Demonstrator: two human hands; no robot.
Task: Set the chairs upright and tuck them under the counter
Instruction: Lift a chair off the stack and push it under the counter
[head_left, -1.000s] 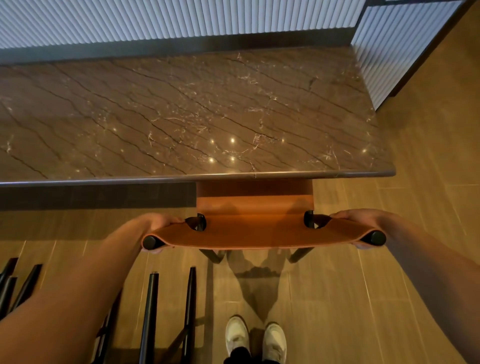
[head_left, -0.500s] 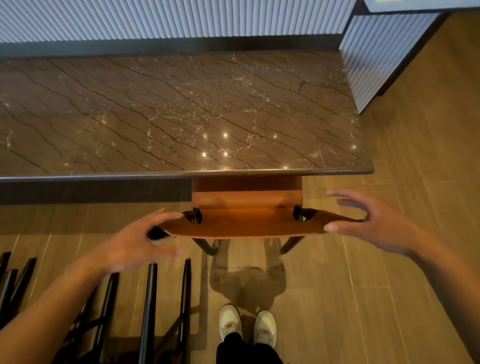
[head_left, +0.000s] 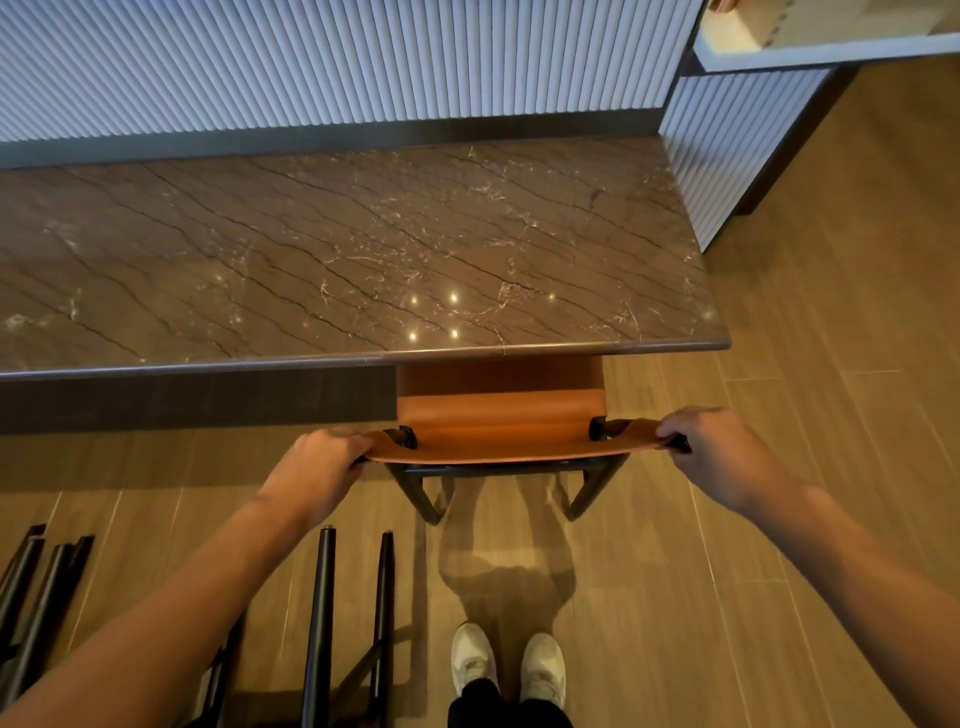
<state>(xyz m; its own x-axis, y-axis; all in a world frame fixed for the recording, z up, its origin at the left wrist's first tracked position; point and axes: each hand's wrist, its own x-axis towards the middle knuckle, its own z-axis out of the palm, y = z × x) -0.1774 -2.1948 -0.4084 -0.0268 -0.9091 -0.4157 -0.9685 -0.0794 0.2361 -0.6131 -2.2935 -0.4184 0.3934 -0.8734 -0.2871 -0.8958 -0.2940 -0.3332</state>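
An upright chair with an orange-brown leather seat and backrest on a black frame stands at the brown marble counter, its seat partly under the counter's front edge. My left hand grips the left end of the backrest. My right hand grips the right end. The black legs of another chair lying tipped on the floor show at lower left, partly hidden by my left forearm.
More black chair legs lie at the far left edge. A ribbed white wall panel backs the counter, and a ribbed cabinet stands at its right end. Wooden floor extends to the right. My white shoes stand behind the chair.
Both hands let go of the backrest half a second ago with fingers spread, and now they grip its ends again. The view has pulled back from the counter.
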